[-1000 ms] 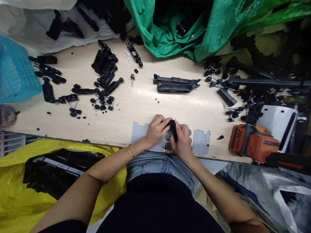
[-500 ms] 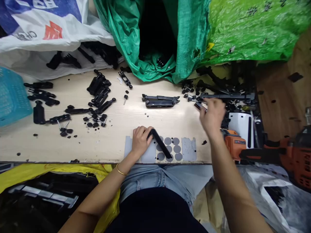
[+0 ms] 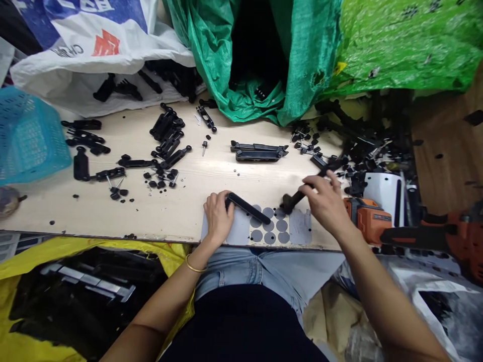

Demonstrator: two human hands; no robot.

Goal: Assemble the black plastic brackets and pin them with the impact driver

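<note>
My left hand (image 3: 218, 216) is closed on one end of a black plastic bar (image 3: 249, 208) that lies across a sheet of round grey stickers (image 3: 269, 229) at the table's near edge. My right hand (image 3: 326, 201) grips a second long black plastic part (image 3: 302, 193), blurred by motion, held just above the table to the right of the sticker sheet. A pair of assembled black bars (image 3: 258, 151) lies in the middle of the table beyond both hands.
Loose black parts and screws (image 3: 164, 151) are scattered at the left and piled at the right (image 3: 358, 146). A blue basket (image 3: 28, 136) stands far left, an orange power drill (image 3: 372, 218) at right. Green sacks (image 3: 302, 55) and a white bag (image 3: 94, 55) line the back.
My right hand reached out to the pile at the right, then came back toward the sticker sheet holding a long black part. My left hand stayed on the bar.
</note>
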